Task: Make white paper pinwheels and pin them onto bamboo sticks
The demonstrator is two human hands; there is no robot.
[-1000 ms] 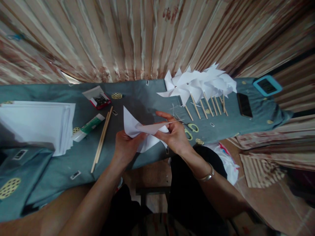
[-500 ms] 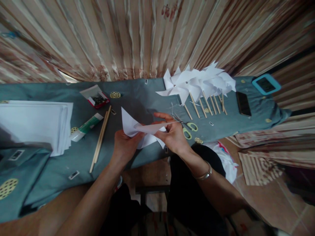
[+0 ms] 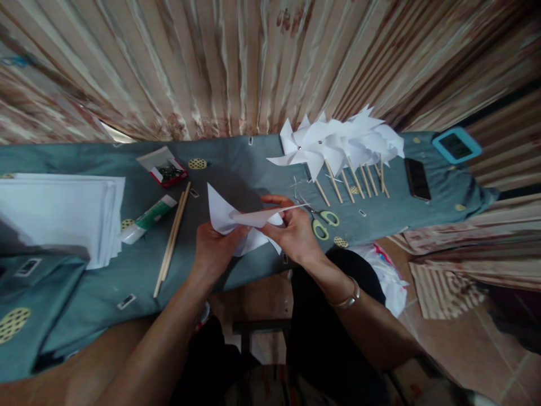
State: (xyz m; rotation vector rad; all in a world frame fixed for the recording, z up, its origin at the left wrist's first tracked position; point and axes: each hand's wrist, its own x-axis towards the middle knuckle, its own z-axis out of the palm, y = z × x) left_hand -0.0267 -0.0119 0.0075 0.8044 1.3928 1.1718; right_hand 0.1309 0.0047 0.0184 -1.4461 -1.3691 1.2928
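Observation:
Between my hands, above the cloth-covered table, is a white paper pinwheel (image 3: 220, 210) with its blades curled up. My left hand (image 3: 217, 247) pinches it near the centre, the thumb on top of the paper. From the other side my right hand (image 3: 291, 231) grips a blade, with fingers behind the sheet partly hidden. Scissors (image 3: 324, 223) with yellow-green handles lie just beyond my right hand. Several white pinwheels (image 3: 313, 145) on wooden sticks rest overlapped at the back right of the table.
On the left are a stack of white paper (image 3: 54, 208), a green and white tube (image 3: 150, 219), wooden sticks (image 3: 172, 242) and a small red box (image 3: 168, 172) of dark metal pieces. At the right lie a phone (image 3: 417, 179) and a blue-framed digital clock (image 3: 456, 145). Curtains (image 3: 236, 67) hang behind the table.
My right hand has shifted slightly left and inward, bringing the blade it holds a little closer to the pinwheel's centre. My left hand stays nearly still.

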